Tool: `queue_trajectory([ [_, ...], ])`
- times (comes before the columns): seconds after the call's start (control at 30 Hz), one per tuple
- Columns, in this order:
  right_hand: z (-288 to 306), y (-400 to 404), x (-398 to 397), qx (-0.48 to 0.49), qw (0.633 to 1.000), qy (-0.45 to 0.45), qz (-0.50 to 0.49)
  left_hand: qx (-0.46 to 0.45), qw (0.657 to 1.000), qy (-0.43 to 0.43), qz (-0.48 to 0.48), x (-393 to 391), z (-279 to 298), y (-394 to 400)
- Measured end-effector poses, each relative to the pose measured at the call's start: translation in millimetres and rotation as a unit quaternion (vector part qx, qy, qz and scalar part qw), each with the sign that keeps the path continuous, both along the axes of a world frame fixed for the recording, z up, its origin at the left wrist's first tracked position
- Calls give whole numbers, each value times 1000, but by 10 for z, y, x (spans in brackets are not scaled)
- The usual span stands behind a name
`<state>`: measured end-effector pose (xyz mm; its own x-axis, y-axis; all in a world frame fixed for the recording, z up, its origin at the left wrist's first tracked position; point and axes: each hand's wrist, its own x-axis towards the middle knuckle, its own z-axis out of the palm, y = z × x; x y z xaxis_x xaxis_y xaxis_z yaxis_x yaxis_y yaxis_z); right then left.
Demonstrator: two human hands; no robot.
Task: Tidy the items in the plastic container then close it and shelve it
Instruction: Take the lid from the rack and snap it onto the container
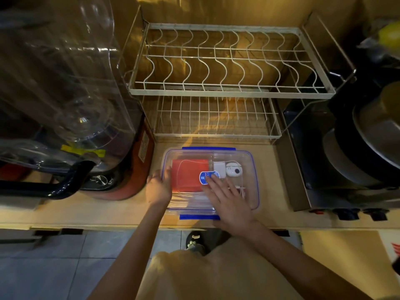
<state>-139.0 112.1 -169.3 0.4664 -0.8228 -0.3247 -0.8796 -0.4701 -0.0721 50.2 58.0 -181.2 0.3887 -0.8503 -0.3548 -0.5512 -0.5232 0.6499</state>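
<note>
Clear plastic container, lid on, near counter front edge; right hand flat on lid, fingers spread; left hand grips its left rim.

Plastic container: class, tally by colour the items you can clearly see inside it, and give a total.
Red: 1, the flat pouch
White: 3, the block, the round device, the cable
Total: 4; pale packets near the front are too unclear to count.
</note>
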Motion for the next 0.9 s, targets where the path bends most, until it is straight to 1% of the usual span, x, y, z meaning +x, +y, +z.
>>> queue_trajectory([
  [0.13, 9, 27, -77, 19, 996, -80, 41, -6, 1000, 1, 1, 1, -9, 0],
  [0.23, 18, 23, -106, 3, 994, -108, 36, -7, 1000, 2, 1, 3, -18, 5],
  [0.3, -3, 15, -100, -12, 995, -95, 29, -12, 1000, 3, -3, 9, -27, 4],
  [0.43, 19, 13, -99, -14, 999, -27, 27, -11, 1000, 3, -6, 21, -45, 0],
  [0.57, -22, 47, -110, -10, 1000, -2, 18, -14, 1000, 3, -1, 29, -56, 0],
  [0.73, -12, 39, -116, 0, 999, 14, 32, -18, 1000, 7, 0, 35, -76, 1],
  [0.83, 15, 48, -115, -23, 999, 3, 26, -20, 1000, 8, 0, 37, -75, 6],
  [0.87, 25, 45, -127, -20, 999, -18, 30, -22, 1000, 10, 0, 40, -80, 6],
  [0.9, 35, 32, -138, 5, 997, -60, 37, -24, 1000, 10, 0, 44, -85, 6],
])
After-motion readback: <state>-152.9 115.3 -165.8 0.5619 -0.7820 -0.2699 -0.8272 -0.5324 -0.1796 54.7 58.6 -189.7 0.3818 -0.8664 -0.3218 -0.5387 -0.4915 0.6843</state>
